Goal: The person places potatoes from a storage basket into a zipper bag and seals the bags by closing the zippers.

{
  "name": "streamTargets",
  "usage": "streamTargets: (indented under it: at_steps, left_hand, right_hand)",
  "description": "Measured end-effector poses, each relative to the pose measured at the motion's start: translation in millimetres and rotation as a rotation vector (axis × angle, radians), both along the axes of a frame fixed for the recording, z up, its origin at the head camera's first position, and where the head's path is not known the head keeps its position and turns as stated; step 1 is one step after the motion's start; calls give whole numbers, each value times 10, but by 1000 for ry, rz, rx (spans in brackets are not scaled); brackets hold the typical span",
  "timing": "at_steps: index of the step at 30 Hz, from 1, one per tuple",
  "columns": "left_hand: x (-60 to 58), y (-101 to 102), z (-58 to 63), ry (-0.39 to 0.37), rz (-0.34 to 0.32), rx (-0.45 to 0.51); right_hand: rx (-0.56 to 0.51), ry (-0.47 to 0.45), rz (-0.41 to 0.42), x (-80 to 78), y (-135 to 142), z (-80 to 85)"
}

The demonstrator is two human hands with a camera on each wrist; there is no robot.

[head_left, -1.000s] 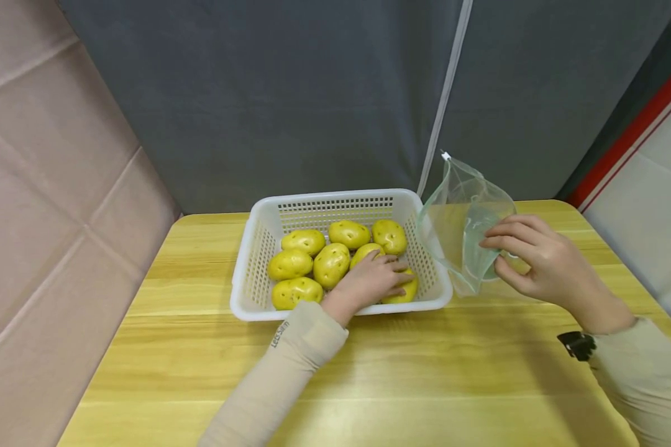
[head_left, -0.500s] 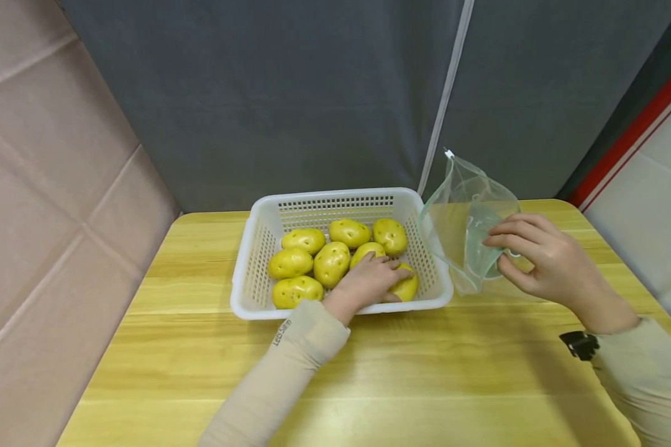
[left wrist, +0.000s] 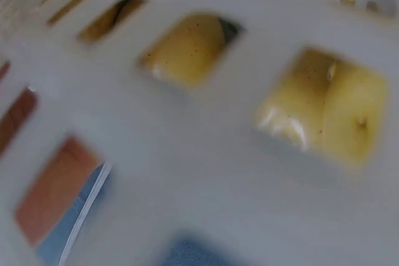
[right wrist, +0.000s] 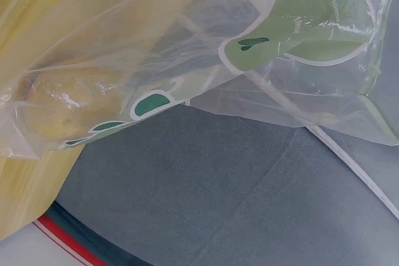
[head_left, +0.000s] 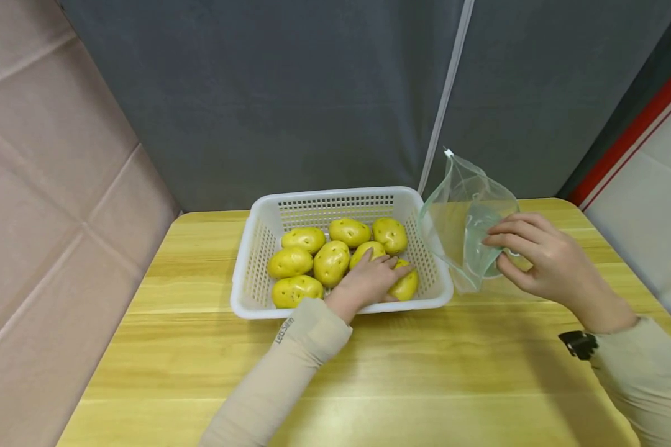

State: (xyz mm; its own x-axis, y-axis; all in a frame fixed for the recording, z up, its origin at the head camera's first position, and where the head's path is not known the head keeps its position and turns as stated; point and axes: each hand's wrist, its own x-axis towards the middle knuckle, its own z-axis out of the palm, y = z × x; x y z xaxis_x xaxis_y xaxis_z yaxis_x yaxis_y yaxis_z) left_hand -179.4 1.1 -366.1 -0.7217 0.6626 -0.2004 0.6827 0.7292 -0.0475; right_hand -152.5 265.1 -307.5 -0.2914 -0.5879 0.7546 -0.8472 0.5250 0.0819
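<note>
Head view | left hand point(head_left: 368, 280): fingers spread against potato point(head_left: 407, 288) at its right, firm hold: cannot tell | change: fingers shifted off potato's top, baring more; grip apparently being adjusted | right hand point(head_left: 545, 257): pinching bag point(head_left: 470, 186) at its left

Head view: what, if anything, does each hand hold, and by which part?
Right hand: the clear bag, pinched at its rim. Left hand: touching a potato; grip cannot be told.
</note>
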Motion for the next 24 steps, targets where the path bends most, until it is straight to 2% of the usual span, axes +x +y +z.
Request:
streamTargets:
  at_steps: [12, 24]
  left_hand:
    - [-9, 14, 10, 16, 6, 7]
    - [-13, 32, 12, -44, 6, 3]
  right_hand:
    - [4, -1, -4, -8, 0, -4]
    - [12, 1, -11, -14, -4, -8]
